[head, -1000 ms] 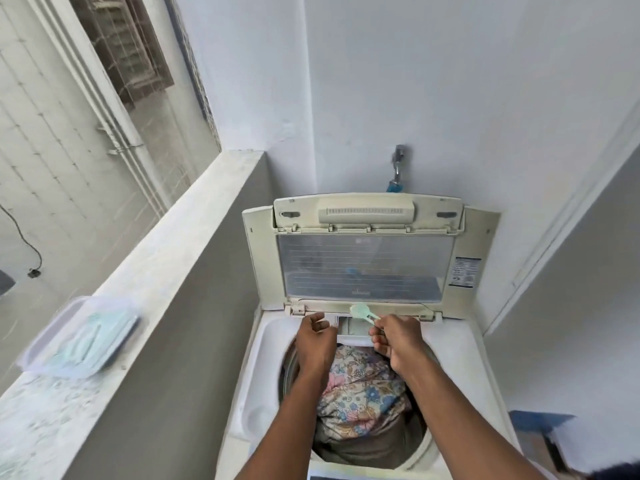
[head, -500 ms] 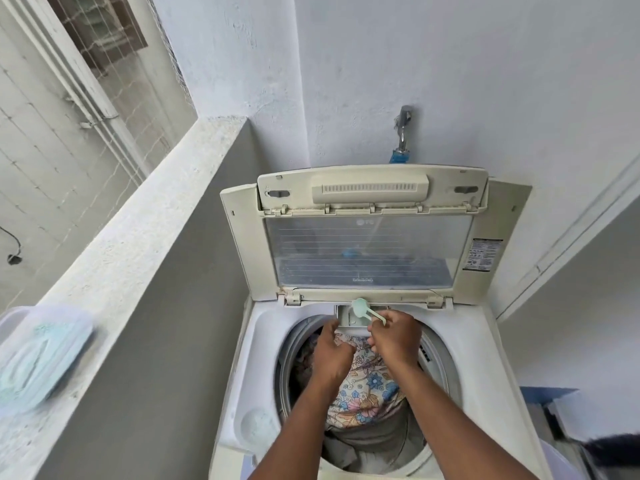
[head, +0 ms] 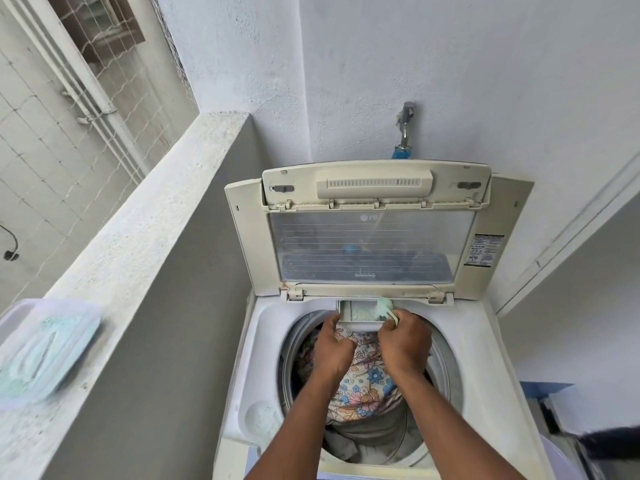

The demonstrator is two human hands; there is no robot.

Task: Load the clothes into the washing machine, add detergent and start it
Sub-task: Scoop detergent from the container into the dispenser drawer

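Both hands at detergent drawer

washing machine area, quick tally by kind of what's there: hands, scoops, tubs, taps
hands: 2, left hand and right hand
scoops: 1, pale green scoop
tubs: 1, plastic tub on the ledge
taps: 1, wall tap
total: 5

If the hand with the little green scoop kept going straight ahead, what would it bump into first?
Probably the small detergent drawer at the back rim of the washing machine. The right hand points the scoop right at it, with the open lid just behind.
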